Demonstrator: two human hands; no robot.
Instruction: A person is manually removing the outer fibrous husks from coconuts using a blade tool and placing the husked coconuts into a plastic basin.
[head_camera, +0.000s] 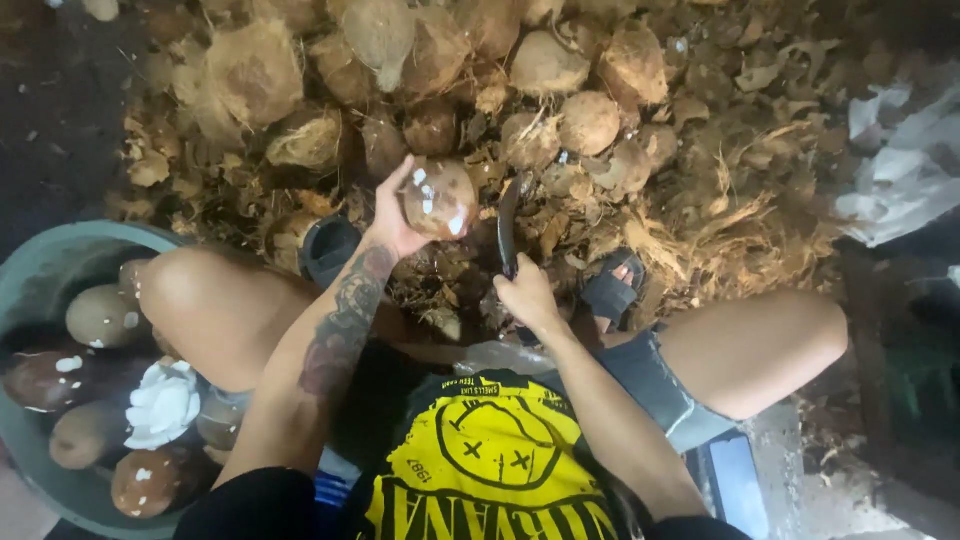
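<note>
Ground (60, 130): dark, bare at the upper left.
Coconut pile (420, 70): brown, hairy coconuts heaped on the ground across the top.
Husk scraps (700, 220): dry fibres and shell pieces spread over the ground in front of the pile, reaching the sandals.
Basin (40, 270): green and round, standing at the lower left.
White plastic (900, 170): crumpled sheet lying at the right edge.

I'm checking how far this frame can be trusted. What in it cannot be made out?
- Curved blade, head view: its tip is lost in dark husk debris.
- Right hand: fingers curl under, hiding the handle.
- Left hand: palm hidden behind the peeled coconut.
- Green basin: cut off by the left edge, partly behind the knee.
</note>
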